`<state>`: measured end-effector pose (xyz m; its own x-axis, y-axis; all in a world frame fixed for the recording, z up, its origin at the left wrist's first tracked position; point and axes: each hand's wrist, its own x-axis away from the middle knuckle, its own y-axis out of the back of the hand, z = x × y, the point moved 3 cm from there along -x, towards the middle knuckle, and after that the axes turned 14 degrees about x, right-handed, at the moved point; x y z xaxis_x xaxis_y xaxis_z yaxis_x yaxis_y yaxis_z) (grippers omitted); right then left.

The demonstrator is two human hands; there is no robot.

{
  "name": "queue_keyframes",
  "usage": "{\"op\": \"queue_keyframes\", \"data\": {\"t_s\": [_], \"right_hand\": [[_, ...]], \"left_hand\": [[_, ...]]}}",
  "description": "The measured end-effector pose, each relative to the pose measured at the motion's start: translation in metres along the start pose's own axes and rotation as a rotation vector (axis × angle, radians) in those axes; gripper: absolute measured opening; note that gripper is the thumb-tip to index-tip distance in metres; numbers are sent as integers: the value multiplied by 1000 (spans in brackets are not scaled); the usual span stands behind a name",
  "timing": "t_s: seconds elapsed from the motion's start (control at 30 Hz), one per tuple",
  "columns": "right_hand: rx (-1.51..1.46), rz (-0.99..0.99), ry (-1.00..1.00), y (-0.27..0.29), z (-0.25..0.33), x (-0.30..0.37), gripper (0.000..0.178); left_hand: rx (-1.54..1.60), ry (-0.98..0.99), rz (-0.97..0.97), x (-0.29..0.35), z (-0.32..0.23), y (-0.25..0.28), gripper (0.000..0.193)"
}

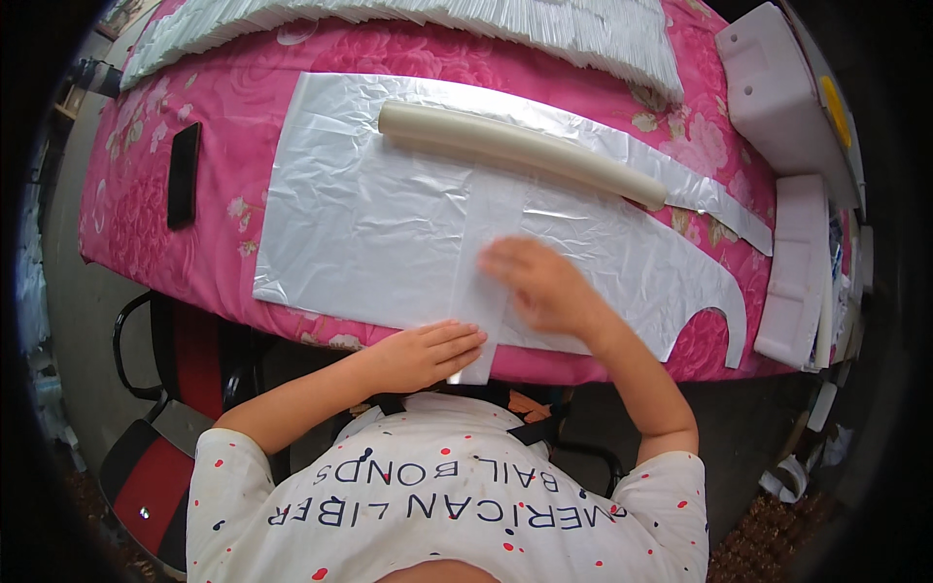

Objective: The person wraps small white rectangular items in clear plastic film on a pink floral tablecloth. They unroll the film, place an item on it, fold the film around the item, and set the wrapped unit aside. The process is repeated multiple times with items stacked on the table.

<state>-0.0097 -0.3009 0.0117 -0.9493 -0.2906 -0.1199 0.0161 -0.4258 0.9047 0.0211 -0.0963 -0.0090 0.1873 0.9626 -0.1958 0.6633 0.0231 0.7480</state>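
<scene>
A thin, shiny white plastic sheet (326, 219) lies spread on the table, with a curved cut-out and strap-like ends on its right side. Across its middle runs a narrow folded plastic strip (478, 209), whose near end hangs past the table edge. My left hand (428, 355) rests flat on the strip's near part, fingers stretched out. Farther up, my right hand (544, 282) is over the strip, its fingertips smeared by motion; whether they grip anything cannot be made out. Beyond both hands, a long beige tube (525, 146) lies slantwise on the sheet.
A pink flowered cloth (233, 136) covers the table. Stacked folded white plastic (408, 12) lines its far side. A black phone (184, 175) lies at left. White foam boxes (792, 282) stand along the right edge. Red-and-black chairs (146, 486) stand below left.
</scene>
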Motion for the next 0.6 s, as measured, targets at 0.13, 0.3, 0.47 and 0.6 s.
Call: {"op": "queue_keyframes", "data": {"t_s": [0.13,0.3,0.47,0.6], "right_hand": [[16,-28,-35,-4,34,11,47],[203,-178,-125,-17,30,18,40],[260,-315,-133,-10,22,21,31],[54,-262,-270,-5,13,15,28]], "left_hand": [[197,-127,-130,-3,6,16,40],[150,57,-190,-19,18,33,62],[68,164,-209,-31,26,42,70],[342,318,-365,-30,39,46,63]]}}
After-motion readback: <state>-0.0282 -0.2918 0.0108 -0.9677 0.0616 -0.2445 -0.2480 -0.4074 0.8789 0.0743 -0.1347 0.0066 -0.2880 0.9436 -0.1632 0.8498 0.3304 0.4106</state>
